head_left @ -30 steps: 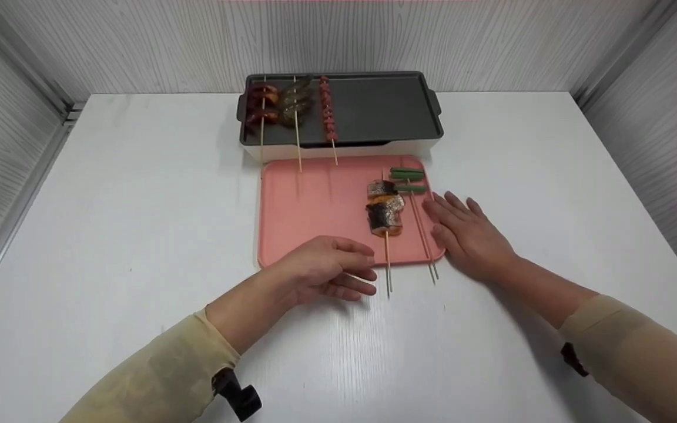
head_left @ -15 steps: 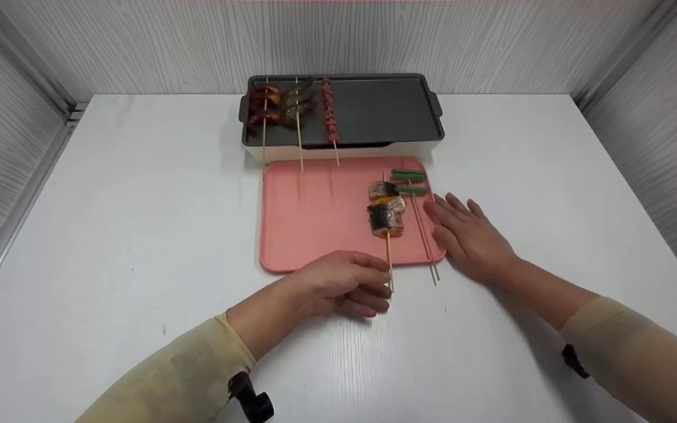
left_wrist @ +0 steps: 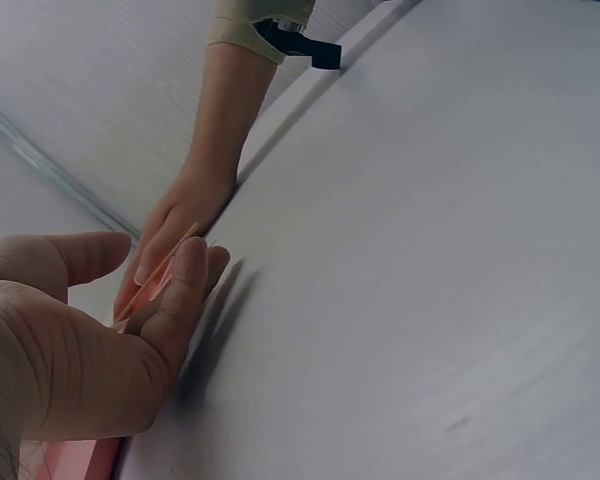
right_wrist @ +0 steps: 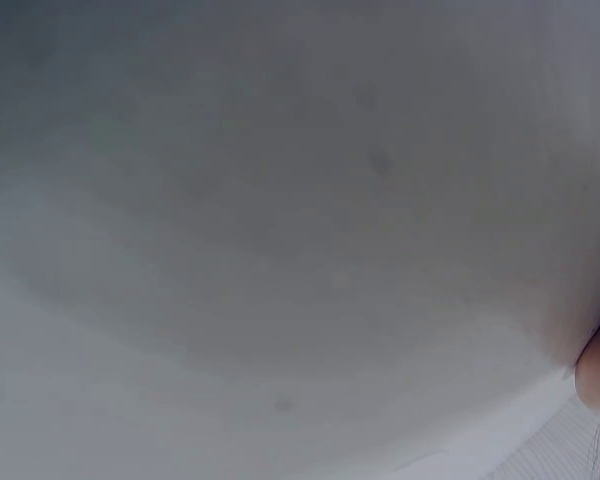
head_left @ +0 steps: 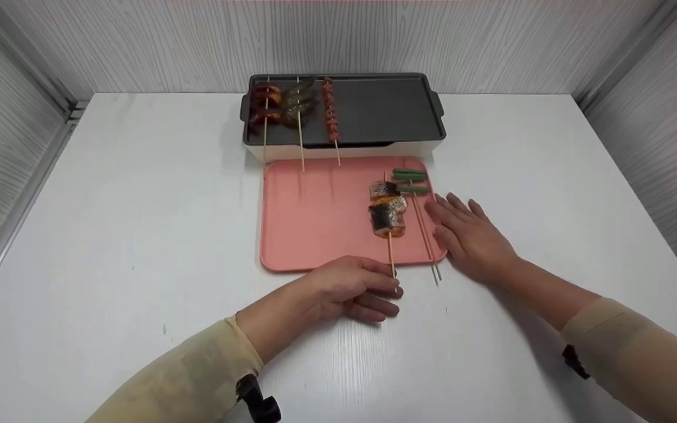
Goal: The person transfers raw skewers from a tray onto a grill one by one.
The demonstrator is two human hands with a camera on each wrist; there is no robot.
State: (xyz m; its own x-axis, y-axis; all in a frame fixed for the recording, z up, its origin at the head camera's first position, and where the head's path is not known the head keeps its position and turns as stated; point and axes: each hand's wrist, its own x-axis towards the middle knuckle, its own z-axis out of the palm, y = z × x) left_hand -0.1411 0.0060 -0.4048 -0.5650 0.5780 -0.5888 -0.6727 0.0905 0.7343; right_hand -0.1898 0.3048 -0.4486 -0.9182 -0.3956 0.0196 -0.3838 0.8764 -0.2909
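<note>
In the head view, a fish skewer (head_left: 388, 216) with dark-skinned chunks lies on the right part of a pink tray (head_left: 309, 235). My left hand (head_left: 350, 291) is at the tray's front edge, its fingers around the lower end of that skewer's stick. In the left wrist view the thumb of the left hand (left_wrist: 90, 340) stands apart from the fingers, and the stick (left_wrist: 163, 268) lies beside them. My right hand (head_left: 471, 238) rests at the tray's right edge with fingers extended. Just left of it lies a skewer with green vegetable pieces (head_left: 410, 175).
Behind the tray stands a black griddle (head_left: 391, 108) on a white base. On its left half lie a skewer of reddish-brown pieces (head_left: 266, 106), a skewer of dark greenish pieces (head_left: 298, 108) and a skewer of small red pieces (head_left: 331, 108). Their sticks overhang the front.
My left hand has moved right and slightly toward me, reaching the end of the fish skewer's stick. The right hand stays at the tray's edge.
</note>
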